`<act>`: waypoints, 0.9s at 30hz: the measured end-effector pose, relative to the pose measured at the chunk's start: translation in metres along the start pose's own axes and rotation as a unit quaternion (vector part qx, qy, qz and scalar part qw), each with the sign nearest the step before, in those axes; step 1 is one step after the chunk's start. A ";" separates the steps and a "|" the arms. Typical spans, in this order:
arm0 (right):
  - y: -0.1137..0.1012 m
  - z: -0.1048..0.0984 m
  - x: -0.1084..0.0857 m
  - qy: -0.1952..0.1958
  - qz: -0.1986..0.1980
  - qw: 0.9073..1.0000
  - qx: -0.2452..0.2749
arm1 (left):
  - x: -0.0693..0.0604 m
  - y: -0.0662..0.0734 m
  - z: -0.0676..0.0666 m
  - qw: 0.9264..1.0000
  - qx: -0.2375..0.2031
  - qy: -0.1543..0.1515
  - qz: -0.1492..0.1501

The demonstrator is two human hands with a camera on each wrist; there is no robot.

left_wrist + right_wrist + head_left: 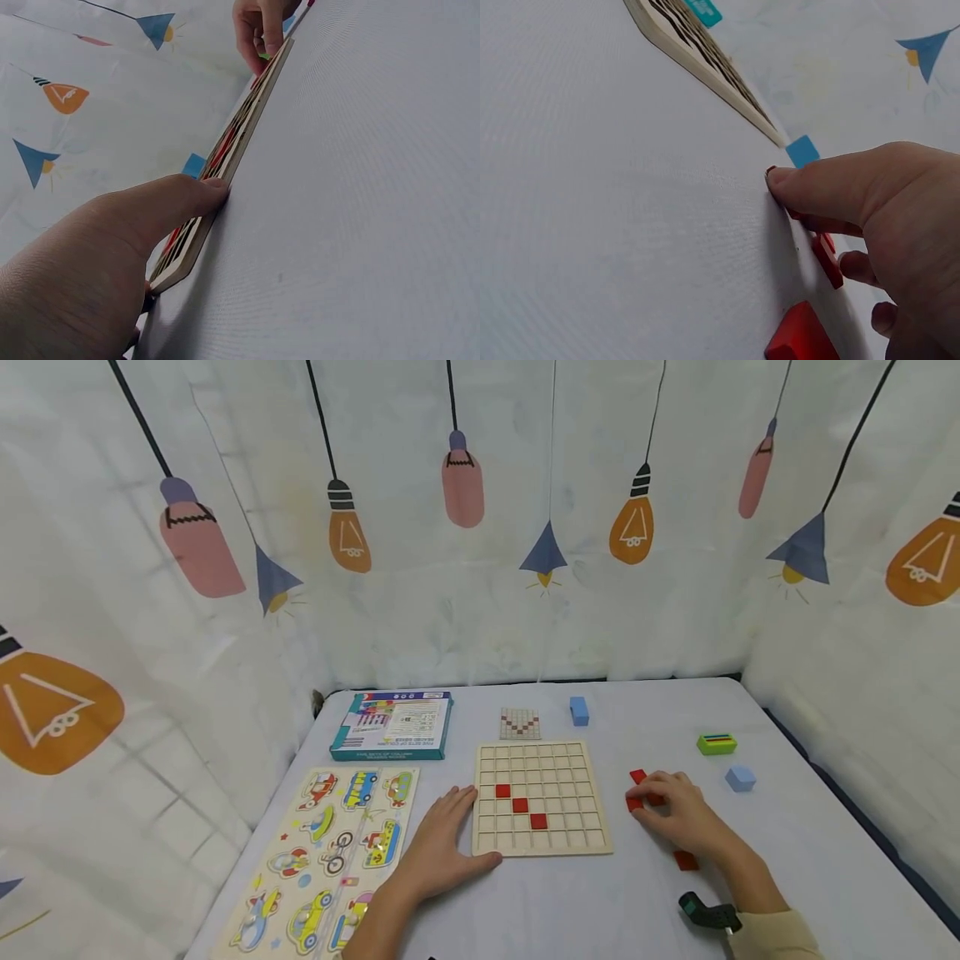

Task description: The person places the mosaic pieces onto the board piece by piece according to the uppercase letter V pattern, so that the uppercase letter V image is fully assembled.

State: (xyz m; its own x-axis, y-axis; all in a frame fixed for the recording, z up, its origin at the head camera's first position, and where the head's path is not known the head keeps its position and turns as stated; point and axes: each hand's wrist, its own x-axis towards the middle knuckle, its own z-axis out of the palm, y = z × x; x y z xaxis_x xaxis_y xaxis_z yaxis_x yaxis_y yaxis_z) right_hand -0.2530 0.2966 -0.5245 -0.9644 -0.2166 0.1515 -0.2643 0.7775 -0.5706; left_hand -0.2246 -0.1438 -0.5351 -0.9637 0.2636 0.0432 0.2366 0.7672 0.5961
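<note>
A wooden grid board (570, 777) lies flat in the middle of the table, with three red square tiles (521, 806) set in a diagonal line of its cells. My left hand (442, 843) rests at the board's lower left corner, fingers extended along the left side and thumb (206, 195) touching the front edge. To the right of the board, my right hand (686, 818) pinches a red tile (633, 805) between thumb and fingertips, low over the table. Another red tile (637, 775) lies just beyond those fingertips, and one more (686, 861) is beneath the wrist.
Behind the board lie a small pattern card (520, 724) and a blue block (579, 711). A green block (717, 744) and a pale blue block (740, 778) are at the right. At the left are a flat box (393, 727) and a vehicle puzzle board (300, 827).
</note>
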 end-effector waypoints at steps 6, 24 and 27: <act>0.000 0.003 0.002 0.008 -0.003 1.000 0.006 | 0.000 0.000 0.000 1.000 0.000 0.007 0.002; -0.009 0.005 0.005 0.028 -0.004 1.000 -0.009 | 0.001 0.000 0.000 1.000 -0.005 0.000 -0.002; -0.013 0.005 0.007 0.031 -0.012 0.999 -0.013 | 0.000 0.001 0.000 1.000 -0.006 0.002 0.001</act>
State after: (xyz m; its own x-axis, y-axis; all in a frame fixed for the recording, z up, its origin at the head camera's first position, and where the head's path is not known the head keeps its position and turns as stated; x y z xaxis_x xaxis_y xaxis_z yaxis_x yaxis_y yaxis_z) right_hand -0.2562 0.2818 -0.5195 -0.9561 -0.1993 0.2149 -0.2867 0.7879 -0.5450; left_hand -0.2242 -0.1430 -0.5348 -0.9634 0.2638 0.0477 0.2380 0.7596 0.6053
